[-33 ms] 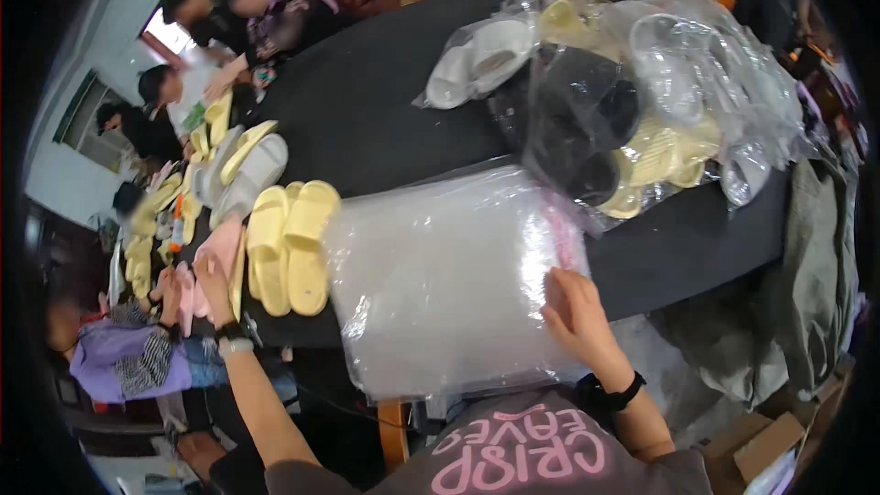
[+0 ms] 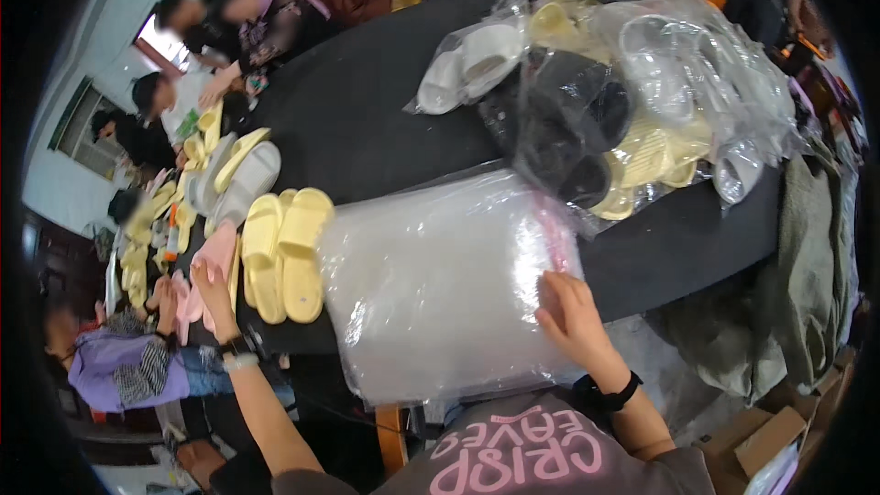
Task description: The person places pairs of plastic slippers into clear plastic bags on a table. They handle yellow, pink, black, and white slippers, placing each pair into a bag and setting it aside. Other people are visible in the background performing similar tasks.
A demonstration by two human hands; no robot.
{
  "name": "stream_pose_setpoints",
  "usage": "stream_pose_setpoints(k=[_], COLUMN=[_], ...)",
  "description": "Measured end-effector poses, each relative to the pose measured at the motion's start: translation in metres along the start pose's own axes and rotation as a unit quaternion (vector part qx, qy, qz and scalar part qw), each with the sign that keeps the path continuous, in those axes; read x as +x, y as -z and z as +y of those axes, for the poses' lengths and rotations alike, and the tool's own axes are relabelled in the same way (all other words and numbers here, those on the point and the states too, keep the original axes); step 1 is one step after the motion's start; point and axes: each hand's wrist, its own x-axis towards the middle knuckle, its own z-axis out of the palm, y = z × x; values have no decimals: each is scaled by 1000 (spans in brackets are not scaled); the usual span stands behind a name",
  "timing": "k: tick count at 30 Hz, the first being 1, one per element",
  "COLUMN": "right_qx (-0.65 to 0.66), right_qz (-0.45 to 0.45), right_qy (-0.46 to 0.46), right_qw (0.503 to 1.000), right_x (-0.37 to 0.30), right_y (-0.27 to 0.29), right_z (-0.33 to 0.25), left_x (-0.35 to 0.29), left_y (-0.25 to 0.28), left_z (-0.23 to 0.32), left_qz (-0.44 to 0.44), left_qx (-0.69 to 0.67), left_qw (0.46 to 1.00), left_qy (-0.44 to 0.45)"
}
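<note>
Beside the clear bag stack, her right hand lies flat, fingers together, while the left hand, fingers loosely spread, touches pink slippers left of it.

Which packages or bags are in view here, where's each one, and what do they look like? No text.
Stack of clear plastic bags: table's near edge, flat, translucent; right hand rests on it.
Bagged slippers pile: far right of the black table, clear bags holding black, yellow and white pairs.
Bagged white pair: left of that pile.
Cardboard boxes: floor, lower right, brown.
Left hand: at the loose pink slippers, beside the yellow slippers.
</note>
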Motion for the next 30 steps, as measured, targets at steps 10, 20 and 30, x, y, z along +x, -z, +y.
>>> stream_pose_setpoints(k=[10, 20, 30], right_qx=[-11, -420, -506], right_qz=[-84, 36, 36], right_qy=[57, 235, 324], right_qw=[995, 876, 799], right_x=[14, 127, 196], right_y=[23, 179, 172], right_z=[-18, -67, 6], left_x=[-210, -236, -241], left_y=[20, -6, -11], left_z=[419, 418, 421], left_qz=[-353, -321, -297], left_qx=[9, -20, -19], left_qw=[908, 929, 933], left_qy=[-226, -182, -205])
